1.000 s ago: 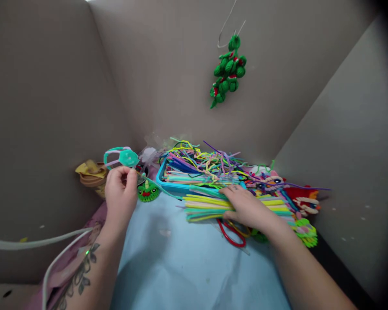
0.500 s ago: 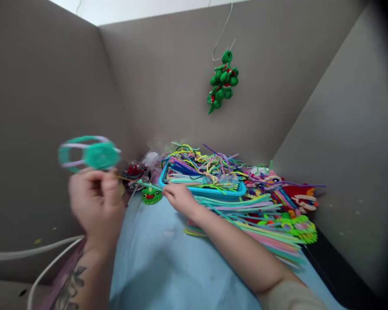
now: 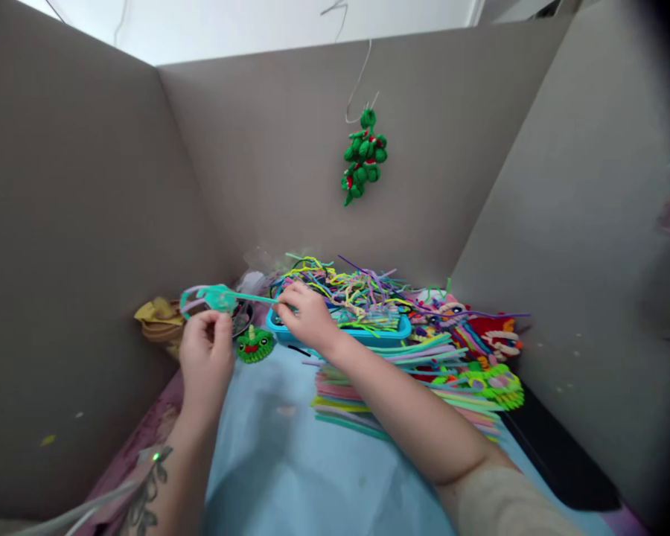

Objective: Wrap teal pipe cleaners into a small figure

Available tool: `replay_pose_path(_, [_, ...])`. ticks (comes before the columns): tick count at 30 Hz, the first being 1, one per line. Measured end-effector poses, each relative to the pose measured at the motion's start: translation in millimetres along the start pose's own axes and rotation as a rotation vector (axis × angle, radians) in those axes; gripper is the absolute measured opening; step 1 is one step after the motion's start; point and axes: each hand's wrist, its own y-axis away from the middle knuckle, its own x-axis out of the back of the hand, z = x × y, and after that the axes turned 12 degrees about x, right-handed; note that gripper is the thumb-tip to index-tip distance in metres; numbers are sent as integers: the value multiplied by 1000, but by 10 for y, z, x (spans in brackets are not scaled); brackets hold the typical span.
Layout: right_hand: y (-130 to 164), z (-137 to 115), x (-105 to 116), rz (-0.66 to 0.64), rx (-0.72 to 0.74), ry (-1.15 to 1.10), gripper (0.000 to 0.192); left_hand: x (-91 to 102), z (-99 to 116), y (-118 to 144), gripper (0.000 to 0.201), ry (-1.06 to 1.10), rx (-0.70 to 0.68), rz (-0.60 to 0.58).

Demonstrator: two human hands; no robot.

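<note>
My left hand (image 3: 208,346) is closed in a pinch on a teal and lilac pipe-cleaner piece (image 3: 219,298), with a coiled teal part and lilac loops. A straight teal pipe cleaner (image 3: 255,298) runs from that piece to my right hand (image 3: 306,316), whose fingers are pinched on its far end. Just below the strand, a green frog-like pipe-cleaner figure (image 3: 255,345) with a red mouth lies on the blue cloth (image 3: 273,461). Behind my right hand stands a blue tray (image 3: 374,336) heaped with tangled, many-coloured pipe cleaners (image 3: 362,294).
Bundles of straight pipe cleaners (image 3: 340,394) lie under my right forearm. Several finished figures (image 3: 499,383) crowd the right side. A green pipe-cleaner piece (image 3: 362,156) hangs from a wire on the grey back panel (image 3: 257,149). A yellowish item (image 3: 159,320) sits left.
My left hand has moved right and lower relative to the panels, turning the teal and lilac piece from face-on to nearly edge-on. The teal strand between my hands is now pulled straight.
</note>
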Motion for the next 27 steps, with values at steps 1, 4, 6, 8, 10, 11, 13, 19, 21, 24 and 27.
replay_pose_path(1, [-15,-53,5,-12,10,-40,19,-58,-21,18,17,8,18,-16])
replay_pose_path(4, [-76,-219,33,-63,44,-68,19,-197,-58,76,19,35,22,-106])
replay_pose_path(6, [-116,-302,87,-101,77,-22,22,-258,-74,106,20,24,-8,-239])
replay_pose_path(8, [-134,-331,187,-141,110,49,25,-277,-100,116,17,54,3,-249])
replay_pose_path(10, [-114,-293,327,-159,120,129,26,-252,-138,109,17,108,84,-196])
replay_pose_path(11, [-87,-253,405,-164,100,170,26,-228,-158,103,17,139,124,-155])
replay_pose_path(13, [-6,-152,552,-147,39,231,24,-178,-194,93,16,164,161,-83])
replay_pose_path(19, [298,14,785,-164,-105,137,18,-211,-273,113,17,241,187,-93])
replay_pose_path(21, [368,5,813,-213,-134,93,18,-254,-289,127,19,282,198,-138])
replay_pose_path(24, [436,-8,832,-298,-167,-3,16,-290,-283,156,19,293,204,-225])
replay_pose_path(27, [479,17,815,-251,-282,-217,16,-308,-262,184,19,299,221,-295])
